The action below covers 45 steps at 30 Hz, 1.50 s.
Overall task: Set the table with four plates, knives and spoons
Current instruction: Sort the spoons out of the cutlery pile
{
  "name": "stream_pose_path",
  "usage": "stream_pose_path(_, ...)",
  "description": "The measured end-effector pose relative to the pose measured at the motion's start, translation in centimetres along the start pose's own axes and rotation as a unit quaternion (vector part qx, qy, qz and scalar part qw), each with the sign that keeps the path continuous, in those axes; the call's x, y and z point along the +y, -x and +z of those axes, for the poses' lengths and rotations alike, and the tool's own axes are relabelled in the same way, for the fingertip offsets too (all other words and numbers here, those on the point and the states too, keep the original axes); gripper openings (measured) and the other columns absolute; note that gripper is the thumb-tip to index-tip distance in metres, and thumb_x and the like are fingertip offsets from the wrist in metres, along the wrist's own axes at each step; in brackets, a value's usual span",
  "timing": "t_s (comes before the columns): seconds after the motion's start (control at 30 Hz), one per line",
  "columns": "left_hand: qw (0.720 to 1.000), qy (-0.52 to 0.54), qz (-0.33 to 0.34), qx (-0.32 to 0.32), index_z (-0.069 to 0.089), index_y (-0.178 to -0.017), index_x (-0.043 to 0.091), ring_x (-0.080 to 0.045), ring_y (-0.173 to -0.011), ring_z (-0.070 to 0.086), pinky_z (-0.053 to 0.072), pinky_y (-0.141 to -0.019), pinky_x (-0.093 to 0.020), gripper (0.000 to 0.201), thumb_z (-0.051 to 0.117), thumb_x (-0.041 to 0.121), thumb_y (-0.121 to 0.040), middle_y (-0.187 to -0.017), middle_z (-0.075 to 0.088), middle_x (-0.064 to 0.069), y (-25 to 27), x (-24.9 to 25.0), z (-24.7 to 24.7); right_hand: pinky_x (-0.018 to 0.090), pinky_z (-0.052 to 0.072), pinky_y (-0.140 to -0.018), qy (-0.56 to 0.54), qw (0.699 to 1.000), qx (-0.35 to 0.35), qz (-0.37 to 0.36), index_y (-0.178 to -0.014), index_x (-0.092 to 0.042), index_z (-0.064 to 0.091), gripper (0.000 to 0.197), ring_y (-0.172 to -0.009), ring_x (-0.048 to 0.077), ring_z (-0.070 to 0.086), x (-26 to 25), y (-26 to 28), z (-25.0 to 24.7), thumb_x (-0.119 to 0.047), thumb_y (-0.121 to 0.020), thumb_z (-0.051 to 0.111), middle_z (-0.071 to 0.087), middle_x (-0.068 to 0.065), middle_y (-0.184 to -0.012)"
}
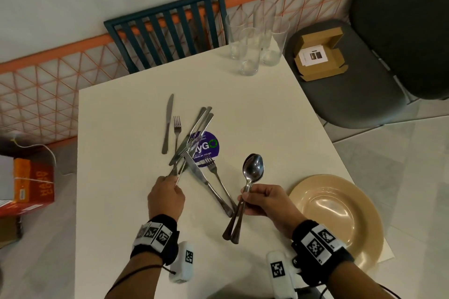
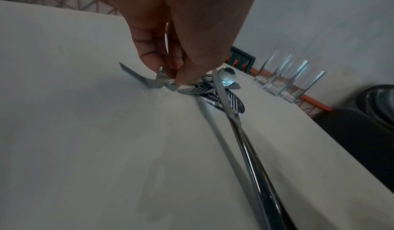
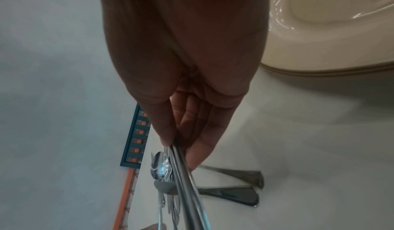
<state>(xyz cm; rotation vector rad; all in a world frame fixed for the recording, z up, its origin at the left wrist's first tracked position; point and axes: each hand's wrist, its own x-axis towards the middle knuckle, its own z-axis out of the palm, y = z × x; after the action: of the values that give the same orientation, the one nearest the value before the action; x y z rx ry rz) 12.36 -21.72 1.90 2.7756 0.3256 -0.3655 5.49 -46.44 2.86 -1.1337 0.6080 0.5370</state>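
Note:
My right hand [image 1: 246, 195] grips a bundle of spoons [image 1: 253, 169] by their handles, bowls up and away from me; the right wrist view shows the handles [image 3: 184, 174] between thumb and fingers. My left hand [image 1: 176, 181] pinches the near end of one piece from the tangled cutlery pile [image 1: 194, 138] at the table's middle, also seen in the left wrist view [image 2: 170, 80]. A knife [image 1: 206, 182] and a fork [image 1: 220, 178] lie between my hands. Another knife [image 1: 168, 124] and fork [image 1: 177, 128] lie left of the pile. A beige plate [image 1: 364, 221] sits at the front right corner.
Several empty glasses [image 1: 252, 43] stand at the table's far right corner. A teal slatted chair [image 1: 170, 24] is pushed in at the far side. A grey chair holding a cardboard box [image 1: 318, 56] stands to the right. A purple sticker [image 1: 210, 147] lies under the pile.

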Motion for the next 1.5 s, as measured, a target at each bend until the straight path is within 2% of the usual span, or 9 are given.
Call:
stream_pose_path(0.2, 0.994, 0.067, 0.007, 0.085, 0.069, -0.107, 0.01, -0.033, -0.087, 0.062, 0.044, -0.077, -0.038, 0.023, 0.059, 0.003, -0.089, -0.1, 0.064, -0.009, 3.0, -2.3, -3.1, 0.029, 0.059, -0.072, 0.009, 1.0, -0.013, -0.017, -0.097, 0.001, 0.073, 0.01, -0.079, 0.023, 0.072, 0.5, 1.0, 1.5, 0.001, -0.089, 0.066, 0.074, 0.017, -0.089)
stream_pose_path(0.3, 0.985, 0.142, 0.055, 0.083, 0.072, -0.105, 0.017, -0.018, -0.074, 0.064, 0.052, -0.074, -0.03, 0.022, 0.067, 0.007, -0.087, -0.091, 0.067, 0.001, 5.4, -2.0, -4.3, 0.027, 0.058, -0.071, 0.011, 0.999, -0.018, -0.025, -0.099, 0.004, 0.072, 0.012, -0.078, 0.021, 0.072, 0.7, 1.4, 2.4, 0.001, -0.09, 0.065, 0.074, 0.013, -0.086)
stream_pose_path(0.4, 0.951, 0.297, 0.062, -0.056, 0.073, -0.1, 0.021, -0.012, -0.066, 0.067, 0.053, -0.068, -0.014, 0.021, 0.071, 0.007, -0.085, -0.083, 0.071, 0.004, 8.4, -0.7, -5.0, 0.028, 0.058, -0.072, 0.016, 0.999, -0.023, -0.036, -0.1, 0.005, 0.071, 0.013, -0.08, 0.023, 0.071, 1.0, 1.6, 3.4, 0.0, -0.09, 0.066, 0.074, 0.016, -0.089)
stream_pose_path(0.5, 0.907, 0.377, 0.042, -0.185, 0.075, -0.102, 0.02, -0.018, -0.069, 0.07, 0.057, -0.071, -0.024, 0.022, 0.071, 0.007, -0.085, -0.081, 0.074, -0.003, 10.5, 0.5, -4.9, 0.028, 0.057, -0.073, 0.017, 0.998, -0.03, -0.053, -0.099, 0.004, 0.071, 0.012, -0.077, 0.021, 0.069, 1.1, 1.9, 4.6, -0.002, -0.09, 0.066, 0.073, 0.018, -0.09)
stream_pose_path(0.67, 0.877, 0.414, 0.044, -0.242, 0.073, -0.109, 0.029, -0.013, -0.074, 0.067, 0.057, -0.072, -0.029, 0.034, 0.072, 0.007, -0.083, -0.081, 0.073, 0.0, 11.9, 0.3, -4.2, 0.026, 0.055, -0.069, 0.007, 0.996, -0.041, -0.077, -0.1, 0.014, 0.067, 0.017, -0.068, 0.019, 0.062, 1.2, 2.5, 5.6, -0.001, -0.092, 0.063, 0.065, 0.018, -0.083)
stream_pose_path(0.8, 0.9, 0.365, 0.066, -0.228, 0.068, -0.116, 0.039, -0.01, -0.075, 0.068, 0.055, -0.073, -0.023, 0.041, 0.071, 0.013, -0.085, -0.083, 0.071, 0.004, 12.0, -0.6, -4.2, 0.025, 0.055, -0.071, -0.004, 0.997, -0.043, -0.07, -0.103, 0.014, 0.066, 0.02, -0.07, 0.017, 0.065, 1.5, 2.8, 5.6, -0.003, -0.093, 0.063, 0.065, 0.016, -0.085)
stream_pose_path(1.03, 0.933, 0.297, 0.127, -0.157, 0.064, -0.121, 0.039, -0.003, -0.064, 0.058, 0.052, -0.068, -0.016, 0.04, 0.063, 0.013, -0.091, -0.093, 0.063, 0.007, 12.7, -0.9, -3.8, 0.026, 0.056, -0.075, -0.035, 0.996, -0.055, -0.058, -0.109, 0.008, 0.067, 0.021, -0.081, 0.019, 0.069, 2.2, 3.4, 6.0, -0.005, -0.094, 0.062, 0.071, 0.014, -0.092)
stream_pose_path(1.3, 0.953, 0.197, 0.193, -0.127, 0.056, -0.133, 0.037, -0.007, -0.068, 0.062, 0.053, -0.071, -0.025, 0.039, 0.055, 0.03, -0.095, -0.085, 0.062, 0.008, 13.1, -1.4, -3.8, 0.028, 0.058, -0.078, -0.043, 0.997, -0.052, -0.047, -0.108, 0.001, 0.071, 0.019, -0.085, 0.02, 0.07, 2.9, 3.4, 7.1, -0.003, -0.09, 0.066, 0.072, 0.013, -0.095)
stream_pose_path(1.5, 0.966, 0.149, 0.195, -0.086, 0.066, -0.104, 0.032, -0.004, -0.076, 0.064, 0.053, -0.074, -0.024, 0.017, 0.058, 0.042, -0.092, -0.081, 0.068, 0.013, 13.4, -2.2, -4.4, 0.029, 0.058, -0.079, -0.01, 0.997, -0.074, -0.03, -0.106, 0.006, 0.07, 0.021, -0.087, 0.024, 0.07, 3.6, 2.8, 8.7, -0.004, -0.088, 0.069, 0.07, 0.016, -0.096)
